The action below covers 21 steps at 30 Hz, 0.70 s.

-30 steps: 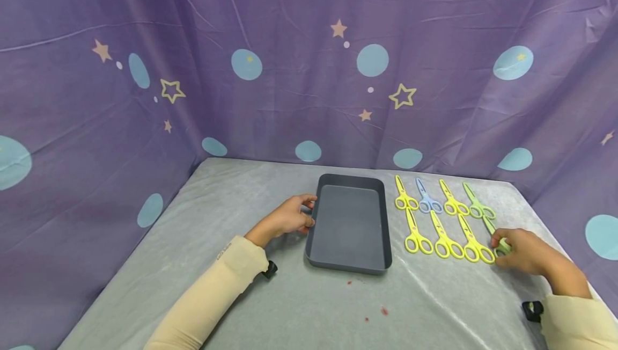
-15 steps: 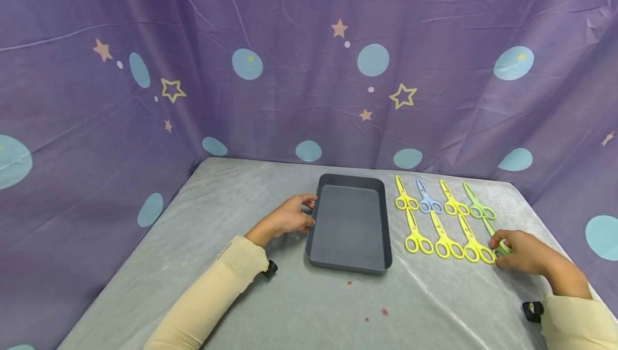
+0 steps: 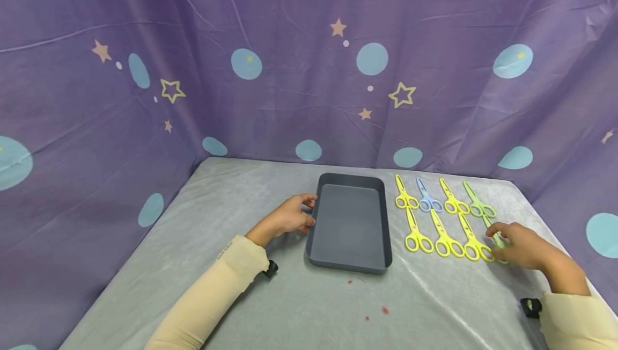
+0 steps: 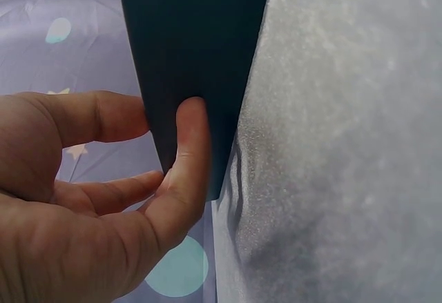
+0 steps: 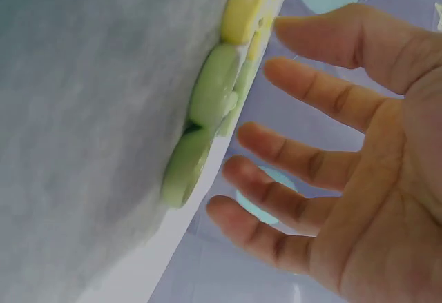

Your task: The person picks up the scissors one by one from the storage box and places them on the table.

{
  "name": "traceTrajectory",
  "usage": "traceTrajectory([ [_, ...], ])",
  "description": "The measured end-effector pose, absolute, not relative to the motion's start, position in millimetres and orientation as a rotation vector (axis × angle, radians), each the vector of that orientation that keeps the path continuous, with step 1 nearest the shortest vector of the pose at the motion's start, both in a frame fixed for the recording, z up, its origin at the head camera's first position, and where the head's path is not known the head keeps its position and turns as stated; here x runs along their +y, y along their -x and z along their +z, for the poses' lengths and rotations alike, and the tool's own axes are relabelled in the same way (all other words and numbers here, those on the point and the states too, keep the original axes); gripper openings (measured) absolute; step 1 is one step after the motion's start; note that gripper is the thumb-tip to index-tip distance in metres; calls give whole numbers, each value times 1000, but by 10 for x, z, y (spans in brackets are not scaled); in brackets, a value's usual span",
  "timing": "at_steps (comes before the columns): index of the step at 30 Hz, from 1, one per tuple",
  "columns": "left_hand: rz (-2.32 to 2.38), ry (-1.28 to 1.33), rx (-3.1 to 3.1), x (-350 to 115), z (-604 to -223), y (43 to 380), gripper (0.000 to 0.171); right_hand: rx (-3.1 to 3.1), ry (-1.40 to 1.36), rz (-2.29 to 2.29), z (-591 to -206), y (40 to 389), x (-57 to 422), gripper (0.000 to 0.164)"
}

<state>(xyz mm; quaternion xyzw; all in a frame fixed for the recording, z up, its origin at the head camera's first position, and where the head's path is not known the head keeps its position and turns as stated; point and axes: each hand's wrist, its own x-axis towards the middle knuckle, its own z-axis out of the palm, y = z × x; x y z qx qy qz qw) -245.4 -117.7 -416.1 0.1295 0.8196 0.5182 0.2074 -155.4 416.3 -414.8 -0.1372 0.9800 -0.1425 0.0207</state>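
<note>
My left hand (image 3: 291,214) is at the left side of a dark grey rectangular tray (image 3: 348,265), with loosely bent fingers. In the left wrist view one fingertip touches the outer wall of the tray (image 4: 200,34), and other digits reach its rim. On the right, my right hand (image 3: 523,246) hovers over a pair of green scissors (image 3: 488,225), partly covering its handles. The right wrist view shows this hand's fingers spread and holding nothing, beside the green scissors handles (image 5: 215,85). Left of that pair lie yellow scissors (image 3: 475,242).
Two rows of scissors lie right of the tray, including a blue pair (image 3: 427,199), another green pair (image 3: 478,205) and several yellow ones (image 3: 446,242). A grey cloth (image 3: 232,189) covers the table. A purple patterned curtain (image 3: 289,103) stands behind and at the sides.
My right hand has lifted slightly and its fingers have spread, exposing more of the near green scissors. The left hand and tray have stayed in place.
</note>
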Motion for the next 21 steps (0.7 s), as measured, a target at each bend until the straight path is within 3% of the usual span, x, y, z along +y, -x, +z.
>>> traceTrajectory([
  [14, 1475, -334, 2268, -1211, -4136, 2453, 73, 3131, 532, -407, -4045, 1681, 3672, 40],
  [21, 1364, -446, 2445, -1244, -4148, 2464, 67, 3184, 609, -409, -3973, 1735, 3357, 47],
])
